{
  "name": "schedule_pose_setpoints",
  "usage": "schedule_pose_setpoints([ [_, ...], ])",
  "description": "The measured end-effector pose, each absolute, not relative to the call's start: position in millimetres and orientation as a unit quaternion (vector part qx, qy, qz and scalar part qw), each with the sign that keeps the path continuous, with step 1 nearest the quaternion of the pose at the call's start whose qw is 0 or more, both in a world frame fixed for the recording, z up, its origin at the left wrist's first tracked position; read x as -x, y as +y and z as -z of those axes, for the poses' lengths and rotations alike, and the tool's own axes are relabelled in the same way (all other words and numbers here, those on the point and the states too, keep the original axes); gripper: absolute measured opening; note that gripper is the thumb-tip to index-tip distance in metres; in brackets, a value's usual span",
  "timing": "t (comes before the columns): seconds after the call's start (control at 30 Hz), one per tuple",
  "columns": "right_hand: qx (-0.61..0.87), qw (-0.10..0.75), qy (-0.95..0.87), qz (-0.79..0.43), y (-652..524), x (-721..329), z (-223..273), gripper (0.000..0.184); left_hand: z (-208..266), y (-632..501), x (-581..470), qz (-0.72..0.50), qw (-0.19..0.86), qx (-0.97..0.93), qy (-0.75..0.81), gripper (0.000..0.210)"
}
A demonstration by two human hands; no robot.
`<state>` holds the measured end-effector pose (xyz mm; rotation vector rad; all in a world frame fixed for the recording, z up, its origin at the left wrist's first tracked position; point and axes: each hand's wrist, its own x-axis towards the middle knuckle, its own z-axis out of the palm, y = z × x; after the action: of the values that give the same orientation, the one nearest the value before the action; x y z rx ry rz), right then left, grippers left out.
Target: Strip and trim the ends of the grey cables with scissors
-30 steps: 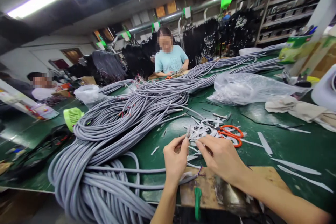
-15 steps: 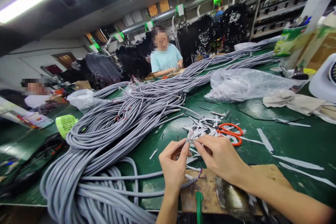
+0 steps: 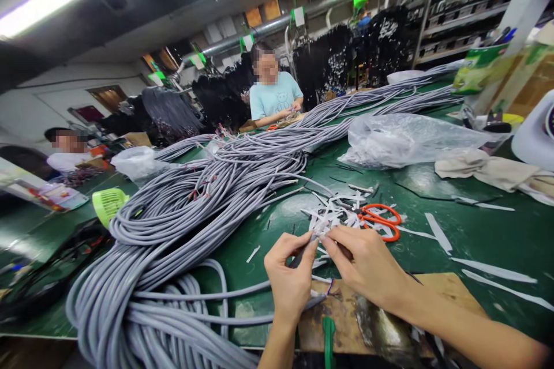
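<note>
Across a glossy green table [image 3: 471, 236], with metal shelves [image 3: 465, 17] and a person [image 3: 277, 98] beyond, smooth grey cables [image 3: 208, 202] sprawl in thick loops near a heap of white strips [image 3: 322, 216], orange scissors [image 3: 395, 221] and a crinkled clear bag [image 3: 402, 138]. Near a scuffed wooden board [image 3: 452, 294], the left hand [image 3: 288, 277] curls, thumb and fingers clamped on a dark grey cable end [image 3: 298, 259] that points toward the strips. The right hand [image 3: 367, 259] slants in, its bent fingertips close together at the cable's tip, though whether they grip it I cannot tell.
</note>
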<state>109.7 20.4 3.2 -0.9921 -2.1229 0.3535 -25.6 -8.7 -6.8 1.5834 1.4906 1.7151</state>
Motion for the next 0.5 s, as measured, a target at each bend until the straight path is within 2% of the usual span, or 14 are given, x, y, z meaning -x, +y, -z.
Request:
schedule_pose_setpoints([
  [0.1, 0.364, 0.401, -0.829, -0.141, 12.4, -107.7, -4.9, 0.027, 8.5, -8.0, 21.6, -0.574, 0.135, -0.596, 0.545, 0.011],
  [0.27, 0.260, 0.470, -0.836, -0.109, 0.9, -108.2, -12.4, 0.024, 12.7, -6.9, 17.1, -0.518, 0.121, -0.617, 0.579, 0.015],
  [0.5, 0.424, 0.468, -0.764, -0.135, 29.3, -123.0, -20.4, 0.027, 18.3, -16.5, 17.4, -0.553, 0.053, -0.609, 0.566, 0.018],
])
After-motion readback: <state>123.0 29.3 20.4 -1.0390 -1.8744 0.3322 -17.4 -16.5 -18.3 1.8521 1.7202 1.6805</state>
